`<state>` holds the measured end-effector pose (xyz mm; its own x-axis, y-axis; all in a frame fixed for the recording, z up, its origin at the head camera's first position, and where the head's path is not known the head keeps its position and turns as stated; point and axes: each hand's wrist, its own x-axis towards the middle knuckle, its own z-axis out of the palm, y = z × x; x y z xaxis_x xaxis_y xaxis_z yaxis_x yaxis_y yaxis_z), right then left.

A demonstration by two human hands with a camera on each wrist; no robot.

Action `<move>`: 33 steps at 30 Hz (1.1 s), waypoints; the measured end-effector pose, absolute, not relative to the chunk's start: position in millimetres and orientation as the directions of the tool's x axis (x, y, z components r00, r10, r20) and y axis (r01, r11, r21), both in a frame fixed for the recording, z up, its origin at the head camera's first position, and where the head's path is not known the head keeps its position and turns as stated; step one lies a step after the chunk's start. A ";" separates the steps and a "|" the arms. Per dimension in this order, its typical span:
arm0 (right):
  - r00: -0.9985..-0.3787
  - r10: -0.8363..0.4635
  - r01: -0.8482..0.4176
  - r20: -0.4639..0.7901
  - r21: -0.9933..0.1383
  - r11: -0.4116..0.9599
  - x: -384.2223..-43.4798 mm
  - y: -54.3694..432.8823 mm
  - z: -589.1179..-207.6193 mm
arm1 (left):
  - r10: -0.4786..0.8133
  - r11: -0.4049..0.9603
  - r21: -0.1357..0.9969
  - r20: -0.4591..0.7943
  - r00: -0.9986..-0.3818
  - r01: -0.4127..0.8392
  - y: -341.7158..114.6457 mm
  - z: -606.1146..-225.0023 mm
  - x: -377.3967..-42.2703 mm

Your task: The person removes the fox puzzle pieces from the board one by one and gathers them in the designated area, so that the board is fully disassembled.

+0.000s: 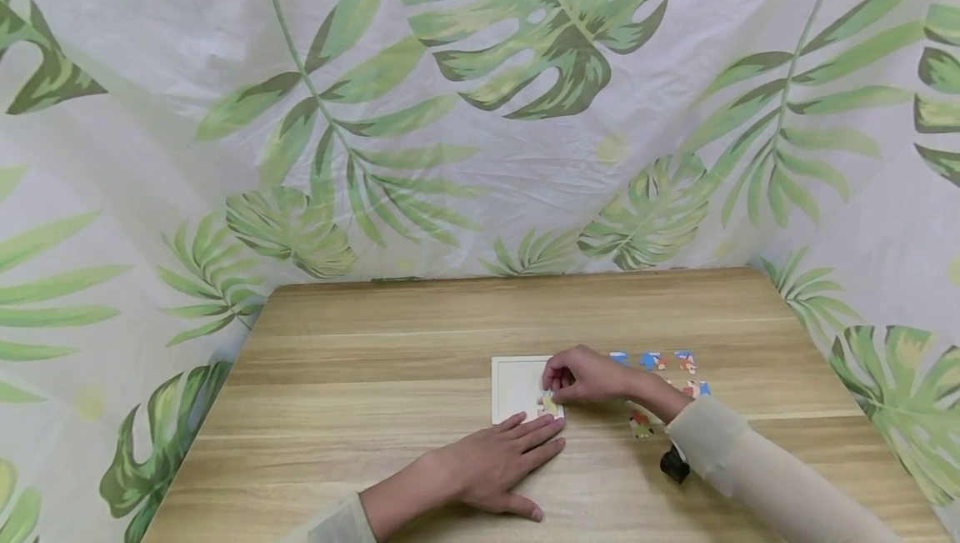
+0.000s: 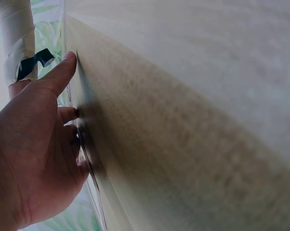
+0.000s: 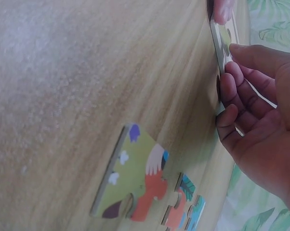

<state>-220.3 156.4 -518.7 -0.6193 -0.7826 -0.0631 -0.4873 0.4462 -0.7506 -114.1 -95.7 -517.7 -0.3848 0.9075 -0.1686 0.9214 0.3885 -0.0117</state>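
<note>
A pale puzzle board (image 1: 513, 384) with a thin printed border lies on the wooden table. In its near right corner is a yellow-green puzzle piece (image 1: 549, 405). My right hand (image 1: 592, 376) bends over that corner, thumb and forefinger pinching the piece. The right wrist view has the thumb (image 3: 256, 55) on the piece, the other fingers curled by the board's edge. My left hand (image 1: 502, 460) lies palm down with straight fingers, their tips on the board's near edge. From the left wrist, the left hand (image 2: 39, 125) hides most of the board.
Several loose puzzle pieces lie right of the board, partly behind my right forearm. One shows a red-orange figure on green (image 3: 135, 173). A black strap end (image 1: 675, 465) hangs at the right sleeve. Leaf-printed cloth (image 1: 480, 151) hangs behind the table (image 1: 360, 359).
</note>
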 end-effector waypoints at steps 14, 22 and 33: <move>-0.642 -0.765 -0.451 -0.051 -0.781 0.431 -220.6 155.6 -522.9 | 0.909 0.385 -0.007 -0.167 -0.381 0.923 -95.0 -519.1 -114.0; -0.645 -0.762 -0.415 -0.061 -0.809 0.416 -219.9 156.6 -522.5 | 0.908 0.388 0.010 -0.175 -0.381 0.922 -94.3 -517.9 -114.1; -0.671 -0.740 -0.385 -0.039 -0.835 0.393 -219.6 163.7 -521.0 | 0.907 0.389 0.001 -0.175 -0.383 0.921 -92.4 -516.1 -113.6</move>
